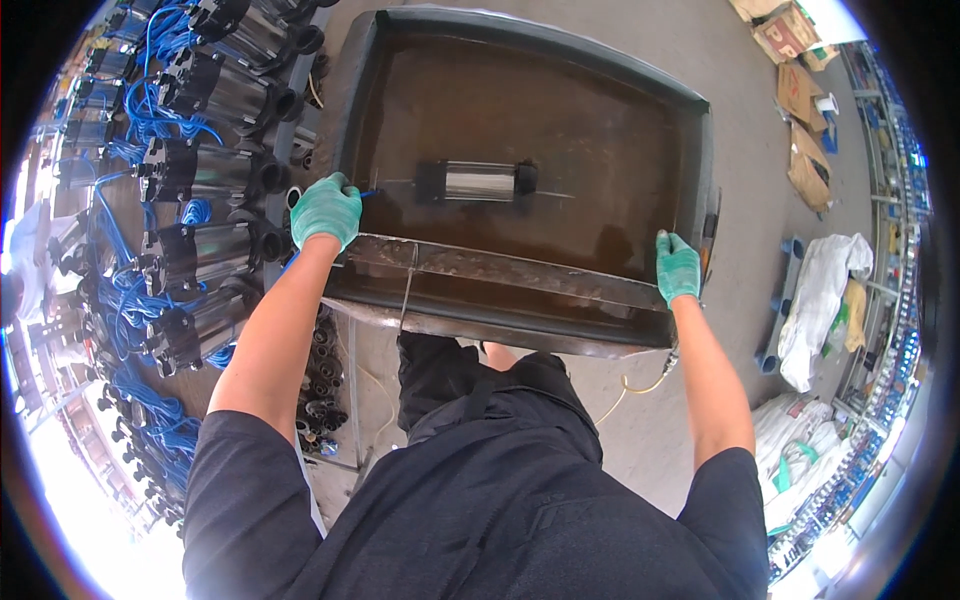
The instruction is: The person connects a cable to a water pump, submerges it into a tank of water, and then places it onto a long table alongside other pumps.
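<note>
Under brown water in a large dark tub (530, 22) lies a silver cylinder with black ends (480, 182), like a submersible pump. A long metal bar (520, 268) spans the near part of the tub, with a thin rod across it. My left hand (328, 212), in a green glove, is closed at the tub's left rim beside the bar's left end; a blue cable (370, 193) pokes out past its fingers. At the right rim my right hand (679, 268), also gloved in green, has its fingers curled around the bar's right end. Its fingertips are partly hidden.
Several clear-bodied cylinders with black ends (205, 170) and coiled blue cables (135, 300) stand along the left. Below them are small black ring-shaped parts (322, 385). Flattened cardboard (805, 165) and white sacks (822, 300) lie on the right floor. A thin yellowish hose (640, 388) hangs by the tub.
</note>
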`<state>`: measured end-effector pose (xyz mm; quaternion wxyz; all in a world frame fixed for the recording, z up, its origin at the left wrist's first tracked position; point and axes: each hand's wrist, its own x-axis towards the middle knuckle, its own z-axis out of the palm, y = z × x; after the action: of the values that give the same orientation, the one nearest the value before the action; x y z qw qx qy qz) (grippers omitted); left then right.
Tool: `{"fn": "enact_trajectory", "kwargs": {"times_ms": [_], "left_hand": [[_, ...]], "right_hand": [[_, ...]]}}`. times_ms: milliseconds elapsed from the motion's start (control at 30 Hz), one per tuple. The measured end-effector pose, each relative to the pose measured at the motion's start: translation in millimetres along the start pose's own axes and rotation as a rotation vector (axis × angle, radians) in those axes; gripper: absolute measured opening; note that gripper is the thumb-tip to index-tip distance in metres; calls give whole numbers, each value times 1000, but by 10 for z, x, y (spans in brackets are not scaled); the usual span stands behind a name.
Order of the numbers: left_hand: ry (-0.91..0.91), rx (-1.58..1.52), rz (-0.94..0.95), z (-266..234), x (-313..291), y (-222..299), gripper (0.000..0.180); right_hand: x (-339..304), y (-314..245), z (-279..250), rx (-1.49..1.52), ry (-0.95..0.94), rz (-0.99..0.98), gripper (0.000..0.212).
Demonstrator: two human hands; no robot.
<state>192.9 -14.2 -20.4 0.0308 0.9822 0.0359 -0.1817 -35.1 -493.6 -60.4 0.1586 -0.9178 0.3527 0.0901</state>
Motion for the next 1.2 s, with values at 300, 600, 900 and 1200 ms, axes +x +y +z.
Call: {"fn": "enact_trajectory", "kwargs": {"times_ms": [300, 600, 900, 1200], "left_hand": [[-28, 0, 15, 43, 69, -83, 32], [-18, -48, 43, 25, 82, -144, 31], [-51, -64, 59, 29, 88, -183, 29], [-101, -83, 55, 9, 116, -208, 29]], "right_hand": [[-11, 3, 45, -2, 53, -99, 43], [-11, -499, -7, -104, -154, -214, 34], [149, -2269, 503, -287, -268, -385, 53], [92, -2561, 794, -390, -362, -301, 54]]}}
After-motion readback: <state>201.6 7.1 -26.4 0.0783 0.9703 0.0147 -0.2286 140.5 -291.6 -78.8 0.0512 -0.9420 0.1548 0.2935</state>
